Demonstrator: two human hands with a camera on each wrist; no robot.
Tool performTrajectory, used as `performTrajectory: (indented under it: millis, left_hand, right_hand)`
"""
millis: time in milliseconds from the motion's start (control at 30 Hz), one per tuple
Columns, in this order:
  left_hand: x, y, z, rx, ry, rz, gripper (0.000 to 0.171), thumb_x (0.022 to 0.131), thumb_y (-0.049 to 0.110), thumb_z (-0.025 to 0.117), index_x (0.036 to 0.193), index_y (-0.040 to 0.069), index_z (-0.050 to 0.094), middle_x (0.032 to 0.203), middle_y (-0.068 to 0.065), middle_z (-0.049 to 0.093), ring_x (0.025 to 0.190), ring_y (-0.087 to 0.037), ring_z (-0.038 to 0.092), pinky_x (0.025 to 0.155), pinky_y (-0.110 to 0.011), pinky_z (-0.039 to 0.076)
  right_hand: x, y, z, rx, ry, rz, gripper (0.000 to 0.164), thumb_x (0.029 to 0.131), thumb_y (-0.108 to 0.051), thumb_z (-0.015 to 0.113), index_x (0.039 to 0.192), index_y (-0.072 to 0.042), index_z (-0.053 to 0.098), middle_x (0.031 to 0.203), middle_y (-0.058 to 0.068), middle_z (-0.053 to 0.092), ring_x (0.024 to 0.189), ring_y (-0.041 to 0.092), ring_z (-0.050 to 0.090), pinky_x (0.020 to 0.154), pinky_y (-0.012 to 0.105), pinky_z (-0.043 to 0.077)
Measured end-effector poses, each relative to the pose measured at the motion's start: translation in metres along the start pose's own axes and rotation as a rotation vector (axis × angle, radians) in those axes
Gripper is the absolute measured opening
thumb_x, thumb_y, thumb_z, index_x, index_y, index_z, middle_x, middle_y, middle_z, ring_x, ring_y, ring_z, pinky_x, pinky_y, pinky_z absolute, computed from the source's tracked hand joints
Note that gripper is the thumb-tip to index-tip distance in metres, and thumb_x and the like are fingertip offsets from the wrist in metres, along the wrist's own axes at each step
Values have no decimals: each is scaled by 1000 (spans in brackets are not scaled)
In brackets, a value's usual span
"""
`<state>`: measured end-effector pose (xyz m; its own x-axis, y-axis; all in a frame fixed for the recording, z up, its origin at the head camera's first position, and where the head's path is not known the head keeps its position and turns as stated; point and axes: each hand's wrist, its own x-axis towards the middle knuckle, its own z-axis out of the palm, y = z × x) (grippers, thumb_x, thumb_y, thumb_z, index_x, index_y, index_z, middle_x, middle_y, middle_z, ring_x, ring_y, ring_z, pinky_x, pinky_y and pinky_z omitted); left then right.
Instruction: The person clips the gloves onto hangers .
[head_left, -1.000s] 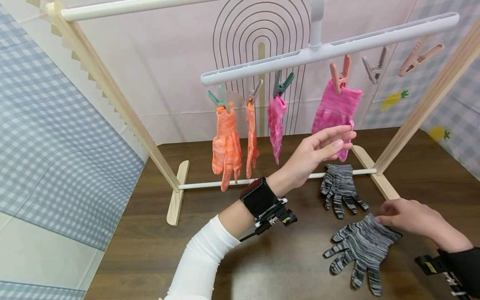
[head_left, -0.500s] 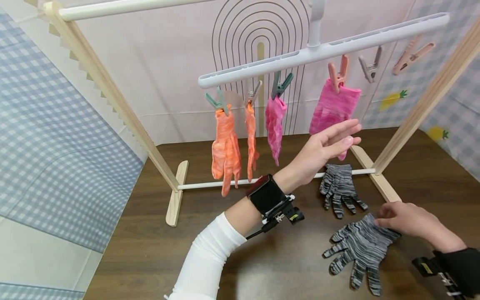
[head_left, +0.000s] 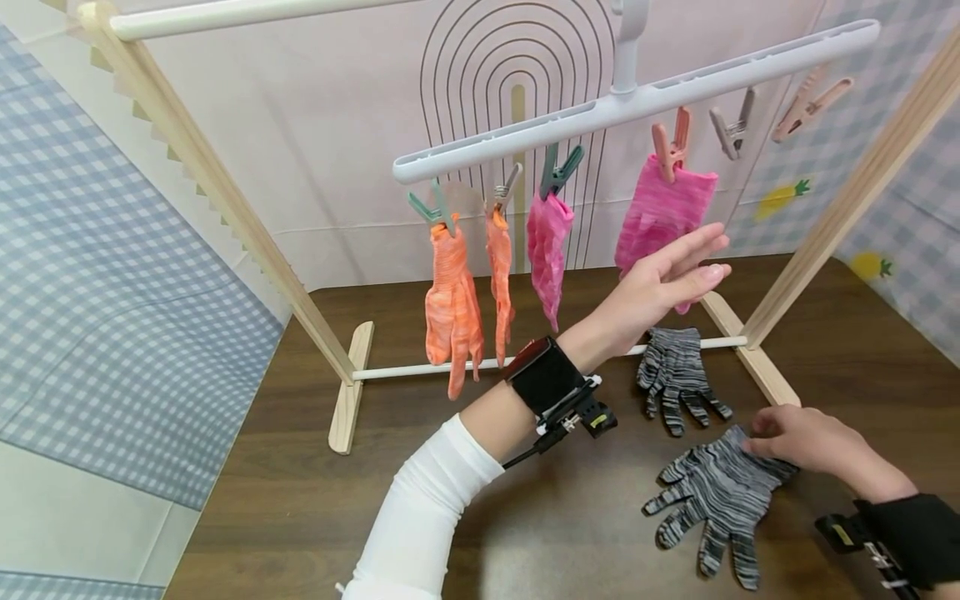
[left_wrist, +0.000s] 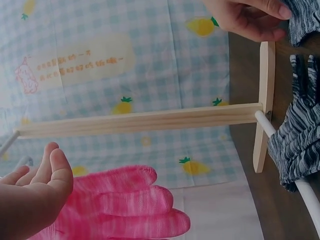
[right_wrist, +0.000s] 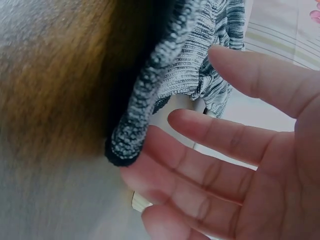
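My left hand (head_left: 654, 290) is raised in front of a pink glove (head_left: 663, 204), fingers extended and holding nothing. A pink clothespin (head_left: 671, 148) clips that glove by its cuff to the white hanger (head_left: 570, 127). In the left wrist view the glove's fingers (left_wrist: 135, 205) hang beside my hand; contact is unclear. My right hand (head_left: 817, 443) is low over the table, at the cuff of a grey-and-black striped glove (head_left: 723, 492) lying flat. In the right wrist view its thumb stands apart from the loose fingers, some fingertips beside the cuff. A second striped glove (head_left: 678, 373) lies farther back.
Two orange gloves (head_left: 453, 300) and another pink glove (head_left: 549, 250) hang from clothespins on the left. A grey clothespin (head_left: 733, 125) and a pale pink one (head_left: 810, 104) hang at the right. A wooden rack (head_left: 217, 192) stands on the brown table (head_left: 300, 508).
My left hand has moved slightly right and upward across the pink glove, its fingers straightening. My right hand stays at the striped glove's cuff. The hanging gloves have swung a little.
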<state>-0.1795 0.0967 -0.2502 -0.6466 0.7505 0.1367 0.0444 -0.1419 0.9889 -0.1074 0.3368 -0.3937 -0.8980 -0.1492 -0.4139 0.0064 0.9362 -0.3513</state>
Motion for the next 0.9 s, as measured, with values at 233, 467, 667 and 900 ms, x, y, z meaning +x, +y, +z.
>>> performTrajectory:
  millis: [233, 467, 667, 900]
  left_hand:
    - [8, -6, -5, -6, -16, -5, 53, 92, 7, 44, 140, 19, 25, 142, 5, 33, 116, -4, 47, 78, -13, 41]
    - [13, -8, -5, -18, -58, -18, 54, 93, 8, 42, 141, 21, 21, 144, 8, 28, 122, -2, 39, 83, -13, 39]
    - [20, -5, -2, -61, -46, -9, 58, 92, 8, 44, 141, 24, 19, 144, 13, 26, 124, 0, 35, 98, -15, 31]
    - [25, 0, 4, -24, 9, -10, 64, 90, 11, 48, 140, 32, 14, 142, 18, 24, 124, 3, 33, 100, -19, 29]
  right_hand:
    - [-3, -3, 6, -2, 10, 17, 46, 79, -42, 59, 95, 1, 57, 86, 10, 61, 72, 21, 55, 55, 34, 40]
    - [-6, -5, 11, -10, 31, 37, 44, 77, -42, 61, 93, -2, 57, 82, 5, 59, 69, 17, 50, 55, 32, 37]
    - [-6, -5, 12, -13, 38, 34, 42, 77, -42, 62, 91, -3, 56, 80, 4, 57, 67, 16, 49, 54, 31, 36]
    - [-6, -6, 13, -2, 36, 38, 39, 77, -41, 62, 88, -4, 54, 75, 2, 52, 64, 16, 44, 54, 30, 33]
